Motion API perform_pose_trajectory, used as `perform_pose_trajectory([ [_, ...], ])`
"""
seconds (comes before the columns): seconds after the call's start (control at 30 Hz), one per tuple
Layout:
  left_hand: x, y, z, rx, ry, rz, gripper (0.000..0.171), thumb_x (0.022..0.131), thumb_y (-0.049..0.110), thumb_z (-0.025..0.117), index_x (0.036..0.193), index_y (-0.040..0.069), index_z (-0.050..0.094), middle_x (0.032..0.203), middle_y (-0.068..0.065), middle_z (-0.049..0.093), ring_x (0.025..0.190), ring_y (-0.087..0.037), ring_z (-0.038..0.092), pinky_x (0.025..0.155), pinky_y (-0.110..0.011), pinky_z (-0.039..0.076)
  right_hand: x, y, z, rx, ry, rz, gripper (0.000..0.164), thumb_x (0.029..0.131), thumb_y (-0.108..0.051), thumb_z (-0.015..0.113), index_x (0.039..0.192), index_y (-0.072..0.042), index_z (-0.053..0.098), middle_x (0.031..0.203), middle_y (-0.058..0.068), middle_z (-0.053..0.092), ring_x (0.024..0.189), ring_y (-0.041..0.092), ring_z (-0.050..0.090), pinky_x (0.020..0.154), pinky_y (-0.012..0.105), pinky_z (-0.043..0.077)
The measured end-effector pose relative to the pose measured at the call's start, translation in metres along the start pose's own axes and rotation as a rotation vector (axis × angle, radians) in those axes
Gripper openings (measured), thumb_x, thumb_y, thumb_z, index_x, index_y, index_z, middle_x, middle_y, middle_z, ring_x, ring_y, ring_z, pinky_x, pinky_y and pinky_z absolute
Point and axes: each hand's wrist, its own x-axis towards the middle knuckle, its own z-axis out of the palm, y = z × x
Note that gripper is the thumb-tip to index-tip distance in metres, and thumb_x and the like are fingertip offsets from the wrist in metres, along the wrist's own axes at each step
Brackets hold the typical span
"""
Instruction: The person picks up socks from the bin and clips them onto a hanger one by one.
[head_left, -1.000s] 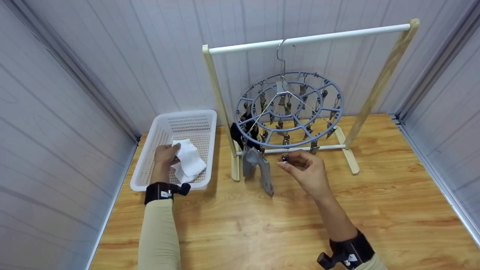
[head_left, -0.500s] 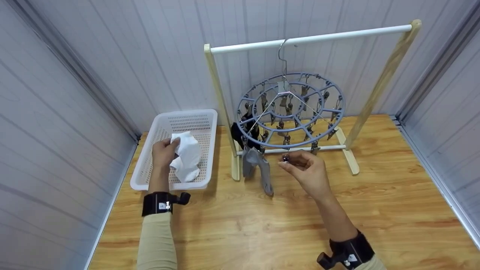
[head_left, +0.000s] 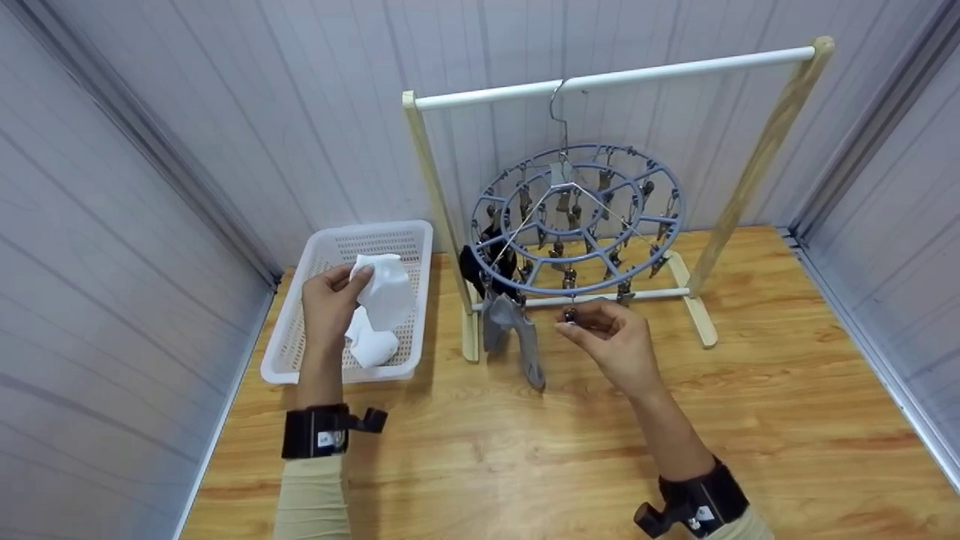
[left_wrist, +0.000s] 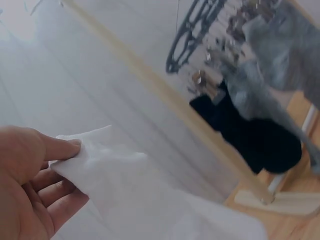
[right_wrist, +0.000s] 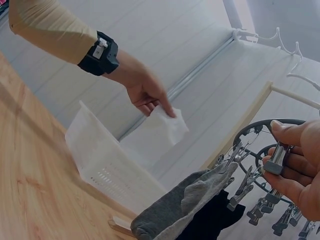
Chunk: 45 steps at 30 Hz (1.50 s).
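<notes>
My left hand (head_left: 328, 306) pinches a white sock (head_left: 388, 289) by its cuff between thumb and fingers, raised over the white basket (head_left: 271, 358). A second white sock (head_left: 373, 347) lies in the basket. My right hand (head_left: 616, 343) pinches a metal clip (right_wrist: 278, 159) that hangs from the front rim of the round blue-grey hanger (head_left: 541, 288). Left of that clip, grey socks (head_left: 529, 352) hang from the hanger. Behind them hangs a black sock (left_wrist: 260, 137), best seen in the left wrist view.
The hanger hooks over the white bar (head_left: 667, 73) of a rack with wooden posts (head_left: 765, 169). Several other clips (head_left: 623, 291) dangle from its rings. Pale panelled walls (head_left: 150, 247) stand behind and at both sides of the wooden surface (head_left: 480, 465).
My left hand has lifted one white sock up from the basket and drawn slightly back, so the two white socks are now apart. The right hand stays at the clip.
</notes>
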Motion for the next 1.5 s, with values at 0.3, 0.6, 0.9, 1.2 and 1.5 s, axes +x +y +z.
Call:
perform_pose_trajectory([
  [0.3, -0.03, 0.026, 0.016, -0.011, -0.051, 0.084, 0.03, 0.099, 0.019, 0.077, 0.117, -0.006, 0.077, 0.096, -0.013, 0.078, 0.077, -0.013, 0.072, 0.062, -0.02, 0.057, 0.001, 0.001, 0.0, 0.042, -0.016, -0.01, 0.023, 0.089, 0.003, 0.083, 0.11, 0.008, 0.074, 0.108, 0.028, 0.075, 0.097, 0.028, 0.077, 0.089, 0.039, 0.062],
  [0.6, -0.066, 0.039, 0.042, -0.112, -0.139, 0.157, 0.019, 0.097, 0.009, 0.079, 0.107, -0.007, 0.079, 0.096, -0.015, 0.079, 0.081, -0.015, 0.076, 0.071, -0.025, 0.062, 0.0, 0.0, 0.0, 0.048, -0.007, -0.022, 0.023, 0.088, 0.003, 0.084, 0.109, 0.006, 0.074, 0.111, 0.037, 0.07, 0.096, 0.029, 0.077, 0.089, 0.04, 0.062],
  [0.9, -0.099, 0.036, 0.061, -0.179, -0.16, 0.207, 0.016, 0.094, 0.005, 0.081, 0.106, -0.006, 0.08, 0.096, -0.017, 0.08, 0.079, -0.016, 0.075, 0.068, -0.026, 0.061, 0.0, 0.001, -0.001, 0.028, -0.006, -0.023, 0.023, 0.088, 0.001, 0.085, 0.109, 0.006, 0.075, 0.105, 0.019, 0.078, 0.096, 0.031, 0.077, 0.089, 0.042, 0.062],
  [1.2, -0.119, 0.016, 0.083, -0.188, -0.147, 0.215, 0.012, 0.094, 0.004, 0.08, 0.101, -0.006, 0.081, 0.091, -0.017, 0.079, 0.074, -0.018, 0.075, 0.064, -0.03, 0.062, 0.002, 0.003, -0.002, 0.018, -0.022, -0.039, 0.026, 0.089, 0.001, 0.084, 0.111, 0.011, 0.072, 0.11, 0.035, 0.072, 0.097, 0.028, 0.077, 0.089, 0.04, 0.062],
  [1.5, -0.128, 0.001, 0.105, -0.259, -0.19, 0.186, 0.013, 0.092, 0.0, 0.081, 0.103, -0.007, 0.08, 0.094, -0.018, 0.079, 0.076, -0.015, 0.075, 0.065, -0.026, 0.061, 0.002, 0.003, -0.002, 0.016, -0.01, -0.053, 0.022, 0.088, 0.002, 0.085, 0.107, 0.006, 0.075, 0.108, 0.032, 0.073, 0.095, 0.028, 0.077, 0.088, 0.04, 0.062],
])
